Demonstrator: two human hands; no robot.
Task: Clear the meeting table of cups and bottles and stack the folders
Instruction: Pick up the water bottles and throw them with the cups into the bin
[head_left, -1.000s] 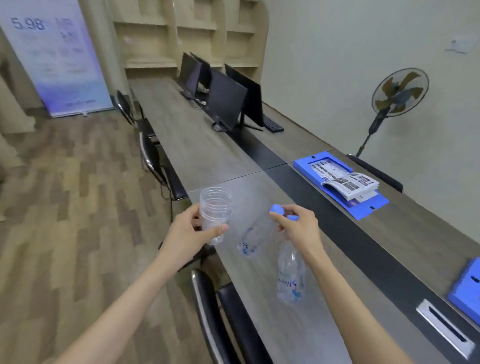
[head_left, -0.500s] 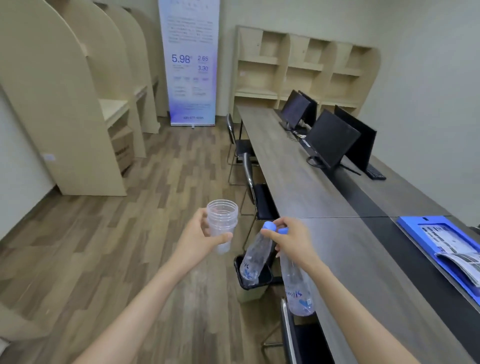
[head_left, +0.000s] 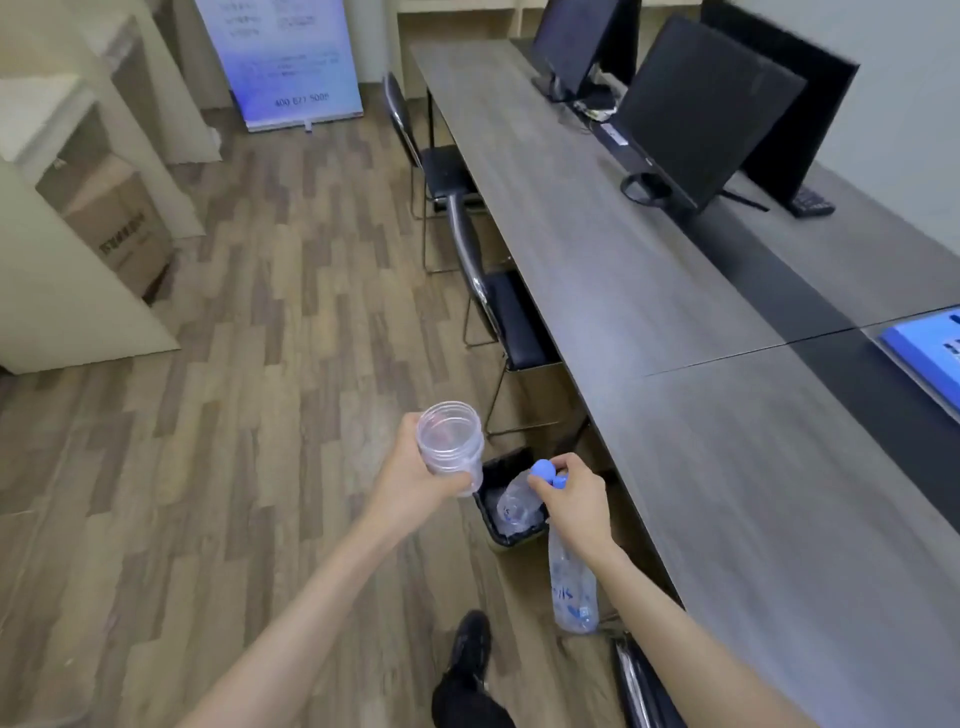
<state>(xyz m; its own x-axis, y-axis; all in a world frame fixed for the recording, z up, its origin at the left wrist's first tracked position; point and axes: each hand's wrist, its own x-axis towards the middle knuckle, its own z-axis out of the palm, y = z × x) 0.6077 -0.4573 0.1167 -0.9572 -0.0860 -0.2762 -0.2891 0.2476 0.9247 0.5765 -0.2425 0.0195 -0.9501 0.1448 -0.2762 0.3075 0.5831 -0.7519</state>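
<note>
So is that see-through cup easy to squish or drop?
Probably squishy: the cup looks like thin clear plastic with ribbed walls. It seems light, since it looks empty and the left hand holds it by fingertips alone. It may slip, because the plastic looks smooth.

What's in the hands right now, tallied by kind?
Clear plastic cups: 1, in the left hand, cup
Blue-capped plastic bottles: 2, both in the right hand, one over the bin, one hanging beside it
Total: 3
</note>
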